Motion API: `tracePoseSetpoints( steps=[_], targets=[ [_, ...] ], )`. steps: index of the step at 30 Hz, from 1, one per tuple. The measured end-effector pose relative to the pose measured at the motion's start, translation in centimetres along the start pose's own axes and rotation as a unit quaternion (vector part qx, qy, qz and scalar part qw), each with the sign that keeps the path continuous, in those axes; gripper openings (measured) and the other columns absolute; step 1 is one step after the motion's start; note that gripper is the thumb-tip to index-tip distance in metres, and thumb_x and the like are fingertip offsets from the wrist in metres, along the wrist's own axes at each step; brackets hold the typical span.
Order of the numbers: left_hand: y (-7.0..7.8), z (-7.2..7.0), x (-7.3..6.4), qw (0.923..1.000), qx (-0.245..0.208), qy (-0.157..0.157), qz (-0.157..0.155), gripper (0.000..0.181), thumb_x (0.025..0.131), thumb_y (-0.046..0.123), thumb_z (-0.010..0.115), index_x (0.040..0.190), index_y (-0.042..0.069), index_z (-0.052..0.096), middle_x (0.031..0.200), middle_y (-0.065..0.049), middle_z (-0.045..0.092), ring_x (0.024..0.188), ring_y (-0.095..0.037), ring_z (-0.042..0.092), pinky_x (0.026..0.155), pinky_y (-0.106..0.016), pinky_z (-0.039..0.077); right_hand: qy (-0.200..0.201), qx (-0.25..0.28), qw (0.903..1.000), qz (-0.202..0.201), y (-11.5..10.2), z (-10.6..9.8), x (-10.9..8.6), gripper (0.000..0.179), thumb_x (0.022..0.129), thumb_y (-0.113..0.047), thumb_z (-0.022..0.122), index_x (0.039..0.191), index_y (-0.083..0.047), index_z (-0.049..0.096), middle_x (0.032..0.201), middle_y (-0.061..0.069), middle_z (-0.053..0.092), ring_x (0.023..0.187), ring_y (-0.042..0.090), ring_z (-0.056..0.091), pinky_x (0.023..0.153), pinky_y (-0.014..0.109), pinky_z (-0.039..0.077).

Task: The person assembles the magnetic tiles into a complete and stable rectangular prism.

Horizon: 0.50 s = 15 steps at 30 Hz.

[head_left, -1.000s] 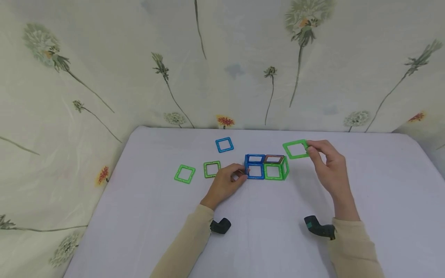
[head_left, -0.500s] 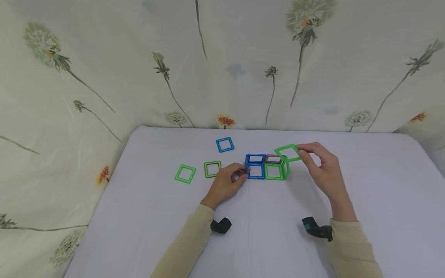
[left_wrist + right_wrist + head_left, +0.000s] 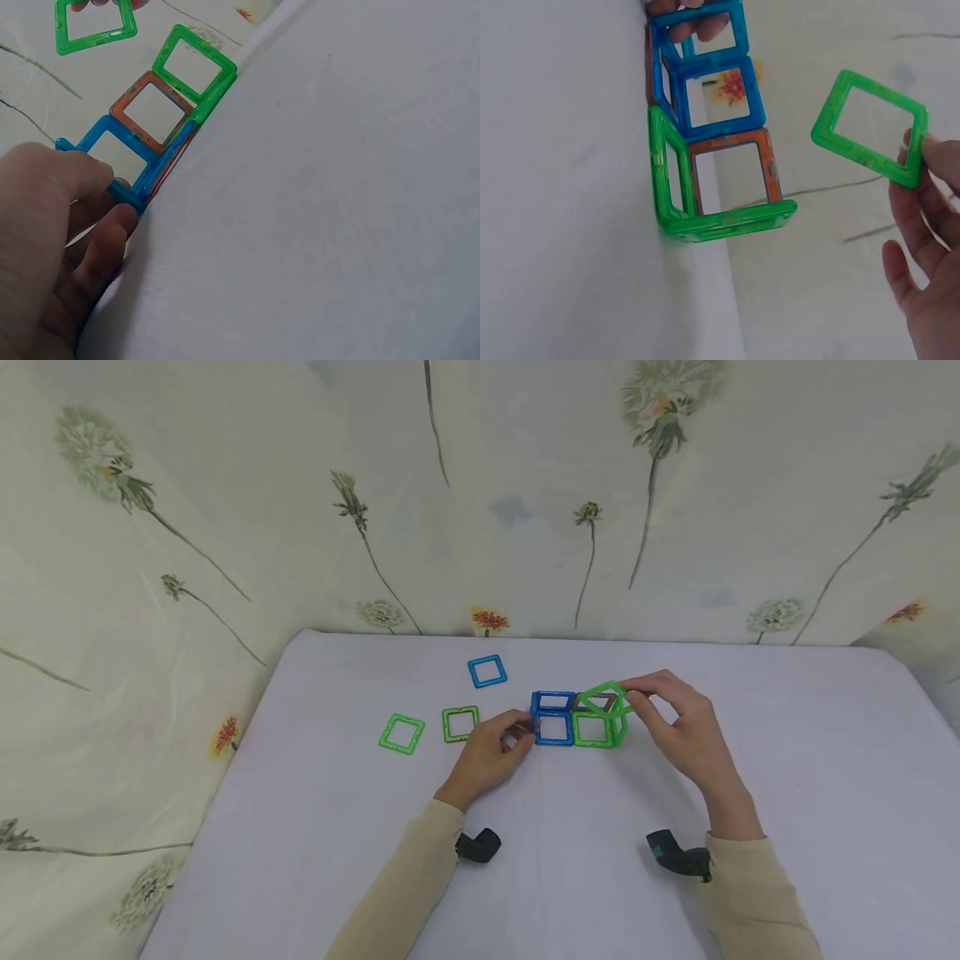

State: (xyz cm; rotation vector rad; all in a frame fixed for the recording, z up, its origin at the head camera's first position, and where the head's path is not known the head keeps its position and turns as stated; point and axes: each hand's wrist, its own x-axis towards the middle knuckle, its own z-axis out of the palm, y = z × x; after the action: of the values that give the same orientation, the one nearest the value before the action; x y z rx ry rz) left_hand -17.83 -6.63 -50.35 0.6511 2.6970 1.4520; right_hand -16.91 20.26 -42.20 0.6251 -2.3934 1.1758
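Note:
A low row of joined magnetic tiles (image 3: 553, 742) stands on the table, blue at the left and green at the right, with a reddish-brown square (image 3: 772, 169) along the back. My left hand (image 3: 486, 760) pinches the upright blue end tile (image 3: 126, 193) between thumb and fingers. Held by one edge in my right hand (image 3: 686, 731) is a green square tile (image 3: 862, 159), tilted in the air. It overlaps the right part of the row in the head view, while the right wrist view shows a gap between them.
To the left of the row lie a green square tile (image 3: 387, 730) and another green square with brownish edges (image 3: 446, 727). A blue square tile (image 3: 483, 658) lies farther back. Flowered cloth (image 3: 510, 568) rises behind the white table (image 3: 337, 860).
My right hand has moved left with the green tile, from beside the row to over its right end. The left hand stays at the blue end.

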Motion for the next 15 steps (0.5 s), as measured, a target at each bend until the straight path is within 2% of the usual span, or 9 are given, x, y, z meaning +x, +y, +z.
tracePoseSetpoints(
  steps=[7,15],
  targets=[
    [-0.1,0.0,0.0,1.0,0.001,0.001,0.005,0.024,0.093,0.023,0.06,0.117,0.019,0.062,0.11,0.007,0.066,0.094,-0.004,0.06,0.071,-0.016,0.049,-0.022,-0.019,0.9994,-0.017,-0.2,0.6,0.0,0.029,0.084,0.004,0.066,0.107,-0.014,0.07,0.096,-0.001,0.068,0.094,0.0,0.056,0.089,0.016,0.037],
    [-0.1,0.1,0.0,0.9999,0.005,0.003,0.014,0.022,0.093,0.021,0.06,0.115,0.019,0.063,0.108,0.007,0.067,0.092,-0.004,0.06,0.07,-0.017,0.049,-0.038,-0.043,0.9982,-0.016,-0.1,1.2,-0.1,0.029,0.082,0.004,0.068,0.106,-0.014,0.07,0.098,-0.002,0.068,0.096,0.002,0.056,0.088,0.019,0.037]
  ],
)
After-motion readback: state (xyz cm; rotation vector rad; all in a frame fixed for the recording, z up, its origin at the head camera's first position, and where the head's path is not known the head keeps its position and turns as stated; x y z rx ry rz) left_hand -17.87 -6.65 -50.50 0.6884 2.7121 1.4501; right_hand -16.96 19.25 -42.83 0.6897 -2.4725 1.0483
